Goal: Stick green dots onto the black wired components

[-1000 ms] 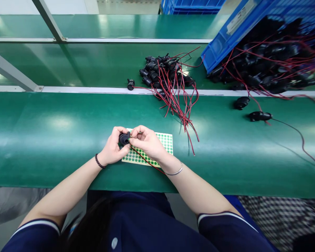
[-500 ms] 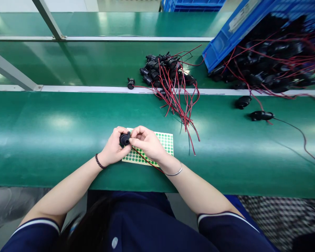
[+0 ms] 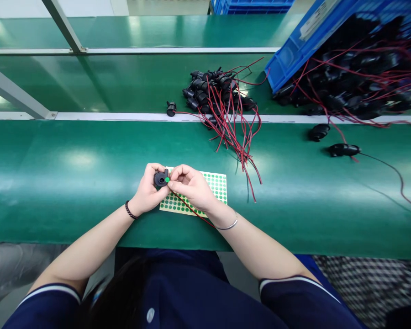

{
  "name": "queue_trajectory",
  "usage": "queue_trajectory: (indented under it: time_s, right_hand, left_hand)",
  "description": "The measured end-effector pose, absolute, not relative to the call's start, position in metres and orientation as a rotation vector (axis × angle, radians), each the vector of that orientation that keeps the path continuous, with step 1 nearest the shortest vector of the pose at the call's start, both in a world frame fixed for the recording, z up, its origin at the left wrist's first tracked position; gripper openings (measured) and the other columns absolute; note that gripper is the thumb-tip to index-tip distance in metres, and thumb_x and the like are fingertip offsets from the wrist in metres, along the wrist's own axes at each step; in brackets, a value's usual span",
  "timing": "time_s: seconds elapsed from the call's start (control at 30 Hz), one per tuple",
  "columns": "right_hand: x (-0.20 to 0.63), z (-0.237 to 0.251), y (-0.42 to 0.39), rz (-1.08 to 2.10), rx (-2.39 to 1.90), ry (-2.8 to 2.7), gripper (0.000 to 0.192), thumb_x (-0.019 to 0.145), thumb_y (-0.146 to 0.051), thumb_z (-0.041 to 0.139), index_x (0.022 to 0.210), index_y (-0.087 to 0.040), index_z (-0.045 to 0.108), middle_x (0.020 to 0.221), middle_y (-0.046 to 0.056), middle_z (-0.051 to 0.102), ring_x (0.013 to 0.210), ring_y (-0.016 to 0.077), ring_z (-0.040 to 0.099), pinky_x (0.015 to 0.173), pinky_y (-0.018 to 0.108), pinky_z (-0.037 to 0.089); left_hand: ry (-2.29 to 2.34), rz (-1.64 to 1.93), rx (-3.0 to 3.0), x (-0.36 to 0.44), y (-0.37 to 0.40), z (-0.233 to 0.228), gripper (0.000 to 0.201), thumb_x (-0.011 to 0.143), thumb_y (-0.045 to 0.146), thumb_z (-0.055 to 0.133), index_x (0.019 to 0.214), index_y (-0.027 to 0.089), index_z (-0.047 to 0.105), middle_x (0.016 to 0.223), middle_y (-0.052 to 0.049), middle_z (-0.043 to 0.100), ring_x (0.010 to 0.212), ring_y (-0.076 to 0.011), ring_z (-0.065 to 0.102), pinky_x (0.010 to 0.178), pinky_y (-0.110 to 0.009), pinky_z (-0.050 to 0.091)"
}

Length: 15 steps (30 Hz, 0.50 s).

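My left hand is closed around a small black pump, its round face with a central hole turned up toward me. A green round sticker shows on the pump's right edge. At that edge, the thumb and index finger of my right hand are pinched together, touching the sticker. A red wire trails from the pump down to the right, passing below my right hand. Under both hands lies a pale sheet of green dot stickers, partly covered by them.
Beyond my hands lies a pile of black pumps with red wires. A single pump sits left of it. At the right, a tilted blue crate holds many more, with loose ones in front. Metal posts stand at the left.
The pump has turned in my left hand, so its face now points more upward and the green sticker has come into sight at its edge. My right hand has barely moved.
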State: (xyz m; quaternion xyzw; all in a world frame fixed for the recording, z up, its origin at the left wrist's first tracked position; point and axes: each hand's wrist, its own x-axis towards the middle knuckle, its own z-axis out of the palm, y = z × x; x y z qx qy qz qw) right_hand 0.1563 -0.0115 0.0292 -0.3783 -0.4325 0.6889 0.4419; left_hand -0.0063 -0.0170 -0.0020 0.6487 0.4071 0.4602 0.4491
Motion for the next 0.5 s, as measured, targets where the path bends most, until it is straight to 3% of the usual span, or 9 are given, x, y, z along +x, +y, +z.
queue_trajectory:
  time_s: [0.27, 0.5]
  right_hand:
    - [0.1549, 0.0239, -0.0137, 1.813, -0.839, -0.91, 0.033, 0.071, -0.044, 0.082, 0.075, -0.02, 0.061, 0.075, -0.002, 0.064, 0.072, 0.0126, 0.064, 0.077, 0.033, 0.054]
    - [0.1543, 0.0217, -0.0148, 1.826, -0.795, -0.941, 0.033, 0.073, -0.045, 0.082, 0.077, -0.019, 0.062, 0.078, -0.002, 0.064, 0.074, 0.0118, 0.065, 0.077, 0.031, 0.055]
  left_hand:
    - [0.742, 1.223, 1.119, -0.0019, -0.0132, 0.001, 0.039, 0.081, 0.048, 0.068, 0.099, 0.023, 0.044, 0.086, 0.0, 0.057, 0.079, -0.0142, 0.054, 0.075, -0.03, 0.044]
    - [0.772, 1.256, 0.872, 0.0015, -0.0127, 0.0076, 0.037, 0.076, 0.043, 0.074, 0.092, 0.021, 0.047, 0.075, 0.002, 0.059, 0.069, -0.0126, 0.054, 0.066, -0.027, 0.044]
